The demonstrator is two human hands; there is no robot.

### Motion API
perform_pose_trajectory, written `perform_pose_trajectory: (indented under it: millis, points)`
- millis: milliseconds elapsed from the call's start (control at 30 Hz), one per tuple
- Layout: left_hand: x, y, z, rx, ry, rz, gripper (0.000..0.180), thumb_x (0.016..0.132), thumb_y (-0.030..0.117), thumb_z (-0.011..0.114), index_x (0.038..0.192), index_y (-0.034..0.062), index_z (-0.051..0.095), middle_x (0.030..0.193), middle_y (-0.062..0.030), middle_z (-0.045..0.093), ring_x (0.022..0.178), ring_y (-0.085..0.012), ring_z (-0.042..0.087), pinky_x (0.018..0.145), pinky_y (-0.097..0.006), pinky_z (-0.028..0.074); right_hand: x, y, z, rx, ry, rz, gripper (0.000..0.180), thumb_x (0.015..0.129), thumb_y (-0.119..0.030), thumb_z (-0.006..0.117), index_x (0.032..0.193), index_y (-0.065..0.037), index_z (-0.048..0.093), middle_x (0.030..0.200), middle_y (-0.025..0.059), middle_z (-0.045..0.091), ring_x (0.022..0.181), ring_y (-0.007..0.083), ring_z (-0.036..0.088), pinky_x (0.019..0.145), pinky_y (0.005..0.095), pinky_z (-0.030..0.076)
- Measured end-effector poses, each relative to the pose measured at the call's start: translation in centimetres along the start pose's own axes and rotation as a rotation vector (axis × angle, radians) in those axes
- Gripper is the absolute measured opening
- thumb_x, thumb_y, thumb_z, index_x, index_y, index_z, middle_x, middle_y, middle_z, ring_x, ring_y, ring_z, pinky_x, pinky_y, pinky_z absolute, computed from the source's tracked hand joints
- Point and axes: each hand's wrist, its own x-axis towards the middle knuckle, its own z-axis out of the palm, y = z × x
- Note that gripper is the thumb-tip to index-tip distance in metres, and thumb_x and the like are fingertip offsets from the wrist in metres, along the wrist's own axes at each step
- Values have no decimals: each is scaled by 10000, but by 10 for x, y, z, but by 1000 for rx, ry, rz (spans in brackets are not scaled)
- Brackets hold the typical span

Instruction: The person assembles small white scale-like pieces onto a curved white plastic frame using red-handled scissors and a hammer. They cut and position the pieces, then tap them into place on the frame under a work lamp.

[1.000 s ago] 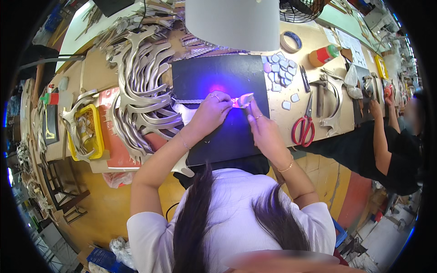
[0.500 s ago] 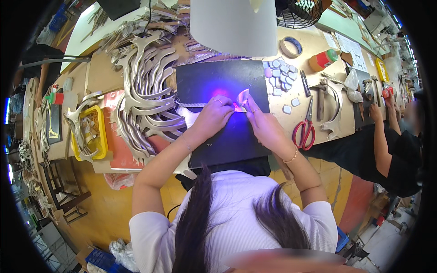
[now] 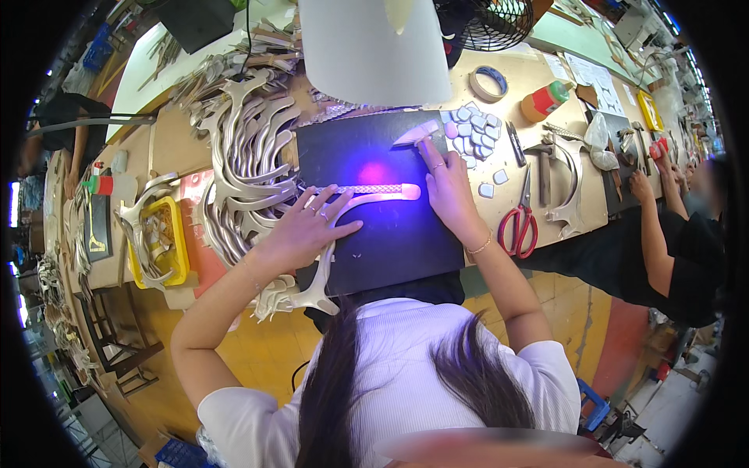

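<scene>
A long pale curved strap piece (image 3: 374, 191) with a braided strip on top lies across a black mat (image 3: 406, 242), lit by a purple glow. My left hand (image 3: 308, 226) lies flat on its left part, fingers spread, pressing it down. My right hand (image 3: 446, 187) reaches to the mat's far right corner, where its fingertips pinch the end of a small grey leaf-shaped piece (image 3: 412, 134). The hands are apart.
A white lamp shade (image 3: 367, 47) hangs over the mat. On the left are a pile of curved pale pieces (image 3: 250, 164) and a yellow tray (image 3: 160, 242). To the right lie small grey pieces (image 3: 472, 129), red scissors (image 3: 519, 226), a tape roll (image 3: 489, 82) and a glue bottle (image 3: 544, 100). A co-worker's arm (image 3: 651, 226) is at far right.
Both hands were together at the strap's right end. Now my right hand has moved up to the grey piece, and my left hand has slid left, flat on the strap.
</scene>
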Motion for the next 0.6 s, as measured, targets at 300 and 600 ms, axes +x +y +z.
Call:
perform_pose_trajectory:
  millis: [300,600]
  points:
    - [25,-30,-5,-442,250,-25,243,893,100,593,1136,88,608,1444,-192,470,1315,-372,465,1113,-463,356,-24,7,-47,134,40,90,404,882,-101,642,1285,-95,610,1220,149,514,1075,355,487,978,425,427]
    - [5,-10,2,-1858,469,-355,242,1070,231,350,1219,56,426,1143,-207,593,1014,-333,678,775,-376,589,-40,-2,-53,911,-226,195,479,894,1,596,1366,-58,537,1127,123,595,995,208,635,878,335,503]
